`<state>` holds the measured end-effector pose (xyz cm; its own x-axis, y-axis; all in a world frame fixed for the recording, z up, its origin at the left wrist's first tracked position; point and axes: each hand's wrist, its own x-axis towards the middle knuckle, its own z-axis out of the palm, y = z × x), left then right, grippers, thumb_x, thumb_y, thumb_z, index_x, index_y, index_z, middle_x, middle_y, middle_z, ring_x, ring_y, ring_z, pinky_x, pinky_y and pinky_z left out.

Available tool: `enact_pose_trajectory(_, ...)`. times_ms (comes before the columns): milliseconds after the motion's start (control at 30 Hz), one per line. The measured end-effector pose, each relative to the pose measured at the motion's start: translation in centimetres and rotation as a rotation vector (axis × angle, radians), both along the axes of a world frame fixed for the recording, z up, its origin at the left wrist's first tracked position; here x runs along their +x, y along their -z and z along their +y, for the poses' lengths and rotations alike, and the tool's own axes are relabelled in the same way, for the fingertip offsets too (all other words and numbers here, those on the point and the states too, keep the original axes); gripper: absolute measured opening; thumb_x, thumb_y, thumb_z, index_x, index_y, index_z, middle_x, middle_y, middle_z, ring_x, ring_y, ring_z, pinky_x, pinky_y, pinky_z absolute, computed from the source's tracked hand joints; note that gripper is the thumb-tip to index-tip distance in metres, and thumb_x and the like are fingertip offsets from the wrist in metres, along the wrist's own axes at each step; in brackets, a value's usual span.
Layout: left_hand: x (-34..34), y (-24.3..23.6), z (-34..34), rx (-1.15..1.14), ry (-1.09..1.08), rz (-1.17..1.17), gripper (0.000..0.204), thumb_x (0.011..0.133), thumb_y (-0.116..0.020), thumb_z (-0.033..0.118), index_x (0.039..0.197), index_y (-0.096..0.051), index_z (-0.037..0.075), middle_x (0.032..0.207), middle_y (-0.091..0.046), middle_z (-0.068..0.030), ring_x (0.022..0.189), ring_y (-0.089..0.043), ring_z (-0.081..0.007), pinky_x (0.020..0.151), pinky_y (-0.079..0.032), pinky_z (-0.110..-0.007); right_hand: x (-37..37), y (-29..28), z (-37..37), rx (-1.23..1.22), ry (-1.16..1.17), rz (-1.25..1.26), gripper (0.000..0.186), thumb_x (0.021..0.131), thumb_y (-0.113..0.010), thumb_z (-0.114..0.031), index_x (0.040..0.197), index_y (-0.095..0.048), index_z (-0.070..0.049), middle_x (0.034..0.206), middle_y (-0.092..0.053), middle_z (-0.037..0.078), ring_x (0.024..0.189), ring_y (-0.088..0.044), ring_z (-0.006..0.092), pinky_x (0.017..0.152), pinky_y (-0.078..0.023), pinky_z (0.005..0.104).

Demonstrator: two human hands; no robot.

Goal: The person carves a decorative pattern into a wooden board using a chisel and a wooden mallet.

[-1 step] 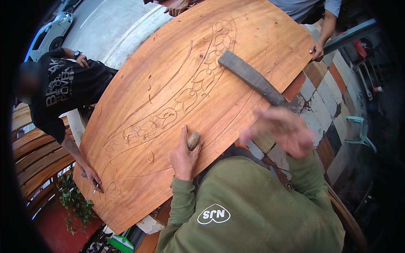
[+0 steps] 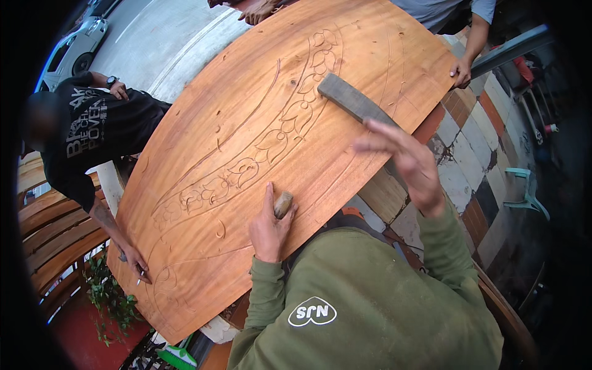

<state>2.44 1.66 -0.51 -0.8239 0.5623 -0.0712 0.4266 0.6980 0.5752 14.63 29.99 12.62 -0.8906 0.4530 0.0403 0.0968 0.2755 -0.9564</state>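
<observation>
My left hand [image 2: 269, 228] rests on the big carved wooden panel [image 2: 203, 271], closed around a short wooden tool handle [image 2: 283, 205]; whatever lies below its rounded top is hidden. My right hand [image 2: 410, 163] is raised over the panel's near right edge. Its fingers are stretched out, partly blurred, with nothing held. Past those fingers a long grey-brown wooden bar [image 2: 351, 98] lies across the panel, and the hand covers part of its near end. A curved band of carved leaves and flowers [image 2: 268, 145] runs over the panel.
At left, a person in a black shirt [image 2: 105, 129] has a hand [image 2: 137, 265] on the panel. Another person's hand [image 2: 460, 73] grips the far right corner, and another hand [image 2: 259, 11] is at the far edge. Tiled floor [image 2: 468, 151], a pale green chair [image 2: 524, 194] and a green broom [image 2: 177, 356] surround it.
My right hand has lifted and moved slightly away from me over the wooden bar's near end, its fingers now more upright. My left hand has stayed put.
</observation>
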Motion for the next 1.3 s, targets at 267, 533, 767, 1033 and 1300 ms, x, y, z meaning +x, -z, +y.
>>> enact_pose_trajectory(267, -2.6, 0.2, -0.3, -0.038, 0.184, -0.069, 0.088, 0.083, -0.086, 0.044, 0.155, -0.049, 0.008, 0.074, -0.069, -0.0218, 0.066, -0.07, -0.0387, 0.061, -0.054, -0.045, -1.9, 13.2, 4.0, 1.003, 0.345, -0.573, 0.098, 0.083, -0.083, -0.051, 0.16, -0.039, -0.009, 0.135, -0.059, 0.018, 0.126, -0.056, 0.0356, 0.107, -0.045, 0.0493)
enact_pose_trajectory(533, -9.7, -0.7, -0.5, -0.206, 0.061, 0.03, 0.097, 0.087, -0.079, 0.05, 0.157, -0.038, -0.003, 0.076, -0.07, -0.024, 0.07, -0.07, -0.0416, 0.06, -0.054, -0.05, -2.0, 13.0, 0.7, 0.78, 0.556, -0.515, 0.071, 0.089, -0.079, -0.044, 0.141, -0.056, -0.002, 0.128, -0.066, 0.023, 0.12, -0.063, 0.0408, 0.1, -0.052, 0.0459)
enact_pose_trajectory(767, -6.3, -0.8, -1.3, -0.293, 0.131, -0.039, 0.1, 0.089, -0.074, 0.058, 0.155, -0.036, -0.006, 0.072, -0.069, -0.0232, 0.067, -0.071, -0.0413, 0.059, -0.054, -0.05, 2.4, 12.2, -5.4, -0.656, 0.529, -0.04, 0.055, 0.095, -0.08, -0.032, 0.132, -0.057, 0.002, 0.112, -0.067, 0.012, 0.099, -0.068, 0.0211, 0.086, -0.059, 0.0347)
enact_pose_trajectory(1033, -3.5, -4.1, 1.8, 0.194, 0.532, -0.276, 0.07, 0.089, -0.077, 0.053, 0.138, -0.059, 0.007, 0.074, -0.067, -0.0188, 0.07, -0.069, -0.0396, 0.06, -0.052, -0.049, 0.8, 8.2, -8.3, -0.656, 0.394, 0.223, 0.08, 0.08, -0.08, -0.013, 0.148, -0.041, 0.003, 0.114, -0.058, 0.012, 0.1, -0.063, 0.0231, 0.085, -0.057, 0.0386)
enact_pose_trajectory(1300, -5.8, -4.5, 8.0, 0.654, 0.535, -0.049, 0.044, 0.093, -0.076, 0.042, 0.117, -0.066, 0.007, 0.076, -0.066, -0.0115, 0.067, -0.067, -0.0304, 0.06, -0.052, -0.041, 2.1, 9.5, -6.9, -0.608, 0.455, 0.187, 0.082, 0.08, -0.073, -0.01, 0.152, -0.037, 0.008, 0.111, -0.06, 0.014, 0.099, -0.063, 0.0242, 0.087, -0.056, 0.0395)
